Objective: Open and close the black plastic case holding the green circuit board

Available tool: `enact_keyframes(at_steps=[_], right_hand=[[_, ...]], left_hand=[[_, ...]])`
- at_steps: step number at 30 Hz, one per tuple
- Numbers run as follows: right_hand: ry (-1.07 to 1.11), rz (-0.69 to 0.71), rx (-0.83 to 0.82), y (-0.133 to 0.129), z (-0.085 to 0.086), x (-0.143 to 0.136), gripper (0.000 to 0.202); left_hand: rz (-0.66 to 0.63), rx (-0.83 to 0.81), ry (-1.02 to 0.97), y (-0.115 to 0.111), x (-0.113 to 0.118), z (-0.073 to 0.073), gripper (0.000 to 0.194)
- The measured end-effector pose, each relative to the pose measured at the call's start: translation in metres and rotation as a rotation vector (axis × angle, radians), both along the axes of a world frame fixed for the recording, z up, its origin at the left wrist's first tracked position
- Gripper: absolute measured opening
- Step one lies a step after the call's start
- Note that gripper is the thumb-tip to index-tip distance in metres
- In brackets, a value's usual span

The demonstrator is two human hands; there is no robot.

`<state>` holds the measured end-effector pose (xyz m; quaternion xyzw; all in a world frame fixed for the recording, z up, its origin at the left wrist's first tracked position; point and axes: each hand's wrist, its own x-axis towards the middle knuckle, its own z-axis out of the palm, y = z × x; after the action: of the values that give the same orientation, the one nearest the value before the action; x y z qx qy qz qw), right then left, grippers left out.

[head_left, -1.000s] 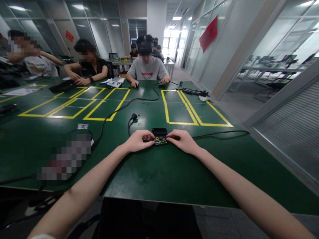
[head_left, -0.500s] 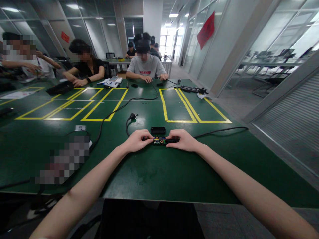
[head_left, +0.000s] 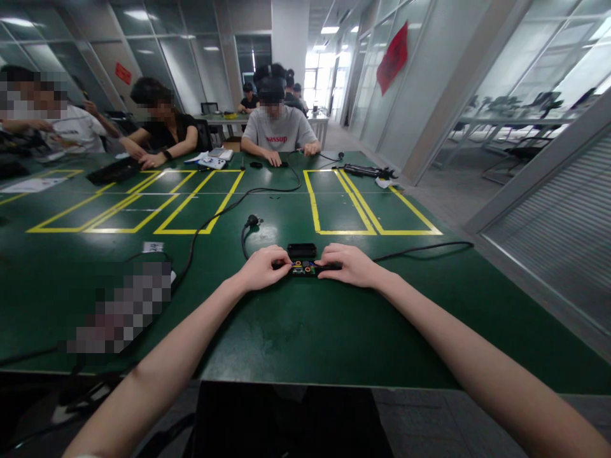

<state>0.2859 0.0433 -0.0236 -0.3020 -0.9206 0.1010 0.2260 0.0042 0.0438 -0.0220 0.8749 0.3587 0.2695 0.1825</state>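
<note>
A small open black casing with a circuit board (head_left: 304,268) lies on the green table between my hands. Coloured wires and copper-coloured rings show inside it. My left hand (head_left: 265,267) pinches its left end, thumb and forefinger pressed together there. At the opposite end, my right hand (head_left: 349,264) grips the casing where a black cable comes in; the fingers partly hide that joint. Just behind the casing rests a separate black cover (head_left: 301,249), untouched. A power plug (head_left: 252,221) on a short black cord stands out beyond my left hand.
A black cable (head_left: 424,250) trails off to the right. Another long cable (head_left: 193,248) crosses the table on the left, near a blurred-out object (head_left: 124,308). Yellow tape (head_left: 346,233) marks rectangles. Opposite, a person in a grey shirt (head_left: 279,127) handles a cable; a folded black stand (head_left: 365,171) lies nearby.
My hands keep their grip on the casing with hardly any movement. The person opposite has brought one hand lower and to the left, onto a small dark piece.
</note>
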Motion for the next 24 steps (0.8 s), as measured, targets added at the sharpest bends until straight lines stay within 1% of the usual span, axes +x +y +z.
enact_keyframes(at_steps=[5, 7, 10, 17, 21, 24], right_hand=[[-0.06, 0.007, 0.035, -0.001, 0.002, 0.0, 0.014], [-0.06, -0.003, 0.041, -0.003, 0.004, 0.001, 0.013], [0.0, -0.017, 0.03, -0.006, 0.006, 0.004, 0.017], [0.074, -0.023, -0.028, -0.003, 0.003, 0.004, 0.013], [0.034, -0.005, 0.003, -0.004, 0.004, -0.001, 0.021], [0.007, 0.001, 0.021, -0.005, 0.006, -0.005, 0.021]], left_hand=[[0.059, -0.079, -0.084, -0.003, 0.001, 0.002, 0.01], [0.056, -0.084, -0.107, -0.004, 0.001, 0.003, 0.01], [0.04, -0.066, -0.124, -0.004, 0.002, 0.004, 0.011], [0.043, -0.106, -0.145, -0.001, 0.004, -0.003, 0.015], [0.057, -0.109, -0.155, 0.002, 0.006, -0.006, 0.018], [0.062, -0.085, -0.127, 0.002, 0.008, -0.007, 0.018]])
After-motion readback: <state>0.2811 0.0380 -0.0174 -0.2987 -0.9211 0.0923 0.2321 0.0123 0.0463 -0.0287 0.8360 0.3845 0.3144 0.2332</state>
